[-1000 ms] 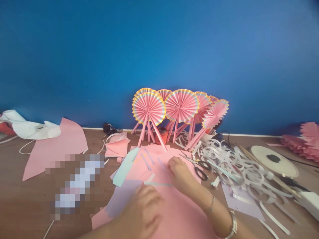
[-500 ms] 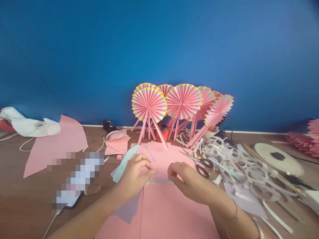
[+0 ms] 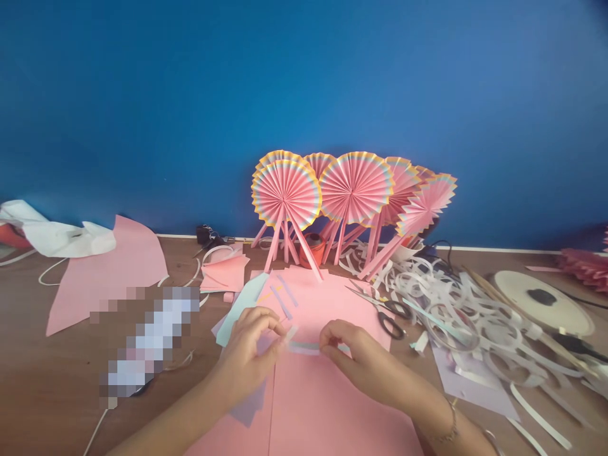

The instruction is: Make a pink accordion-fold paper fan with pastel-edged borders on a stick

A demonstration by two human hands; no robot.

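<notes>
My left hand (image 3: 254, 339) is closed in a pinch, with a small whitish strip (image 3: 291, 332) sticking out at its fingertips. My right hand (image 3: 356, 351) is also pinched, close to a pale band; whether anything is between its fingers is hidden. That pale green and white band (image 3: 304, 348) runs across the large pink paper (image 3: 332, 399) between the hands. Thin lilac strips (image 3: 281, 301) and yellow bits lie on the pink paper beyond my left hand. A light blue sheet (image 3: 241, 307) pokes out behind that hand, with lilac paper (image 3: 250, 405) under the wrist.
Scissors (image 3: 392, 324) with black handles lie right of my right hand. A heap of curled white strips (image 3: 494, 335) covers the right side. Pleated pink paper rosettes (image 3: 286, 193) on stick legs stand by the blue wall (image 3: 304, 76). A pixelated object (image 3: 152, 342) lies left.
A whitish strip now shows at my left fingertips. Both hands sit slightly lower in view and stay pinched. The view has shifted a little.
</notes>
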